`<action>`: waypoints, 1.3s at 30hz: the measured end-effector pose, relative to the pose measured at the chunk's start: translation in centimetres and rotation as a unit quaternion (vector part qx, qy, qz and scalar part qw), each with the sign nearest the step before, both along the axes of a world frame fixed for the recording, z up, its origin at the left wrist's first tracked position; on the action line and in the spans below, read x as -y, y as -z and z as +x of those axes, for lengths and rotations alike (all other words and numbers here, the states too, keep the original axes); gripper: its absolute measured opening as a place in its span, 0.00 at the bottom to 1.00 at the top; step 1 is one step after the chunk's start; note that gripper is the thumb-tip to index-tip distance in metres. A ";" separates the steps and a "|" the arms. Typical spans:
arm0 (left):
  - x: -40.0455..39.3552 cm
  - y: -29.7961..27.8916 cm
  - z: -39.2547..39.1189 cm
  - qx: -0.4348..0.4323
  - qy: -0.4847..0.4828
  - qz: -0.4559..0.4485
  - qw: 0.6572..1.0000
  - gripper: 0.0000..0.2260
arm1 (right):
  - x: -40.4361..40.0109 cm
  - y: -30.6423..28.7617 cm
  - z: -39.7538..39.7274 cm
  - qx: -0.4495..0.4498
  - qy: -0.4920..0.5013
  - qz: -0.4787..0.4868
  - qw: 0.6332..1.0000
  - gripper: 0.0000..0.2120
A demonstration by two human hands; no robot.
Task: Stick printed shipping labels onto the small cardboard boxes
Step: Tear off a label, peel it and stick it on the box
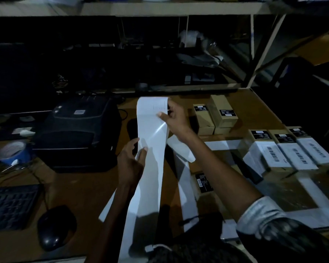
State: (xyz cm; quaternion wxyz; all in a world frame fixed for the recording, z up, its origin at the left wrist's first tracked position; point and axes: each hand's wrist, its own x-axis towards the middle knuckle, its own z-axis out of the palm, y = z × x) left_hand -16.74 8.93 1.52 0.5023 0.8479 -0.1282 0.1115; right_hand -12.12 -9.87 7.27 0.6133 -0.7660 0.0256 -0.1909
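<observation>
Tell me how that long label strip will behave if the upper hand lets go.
Probably floppy: the label strip bends and trails to the desk. Likely light, since the right hand pinches only its top. Its glossy sheen suggests slippery backing.

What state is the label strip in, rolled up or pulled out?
Pulled out. The label strip hangs long and flat between both hands: right hand pinches its top edge, left hand holds it midway.

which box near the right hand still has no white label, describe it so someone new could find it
Start at the black label printer on the wooden table and look right, past the label strip that the right hand pinches. Two cardboard boxes stand there side by side. It is the taller box on the right, plain brown with one small black sticker, unlike the three labelled boxes nearer the table's right edge.
</observation>
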 end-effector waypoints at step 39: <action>-1.3 5.7 -4.4 -0.043 0.168 0.135 0.976 0.07 | -5.6 11.7 -15.5 -0.280 0.024 0.230 0.932 0.21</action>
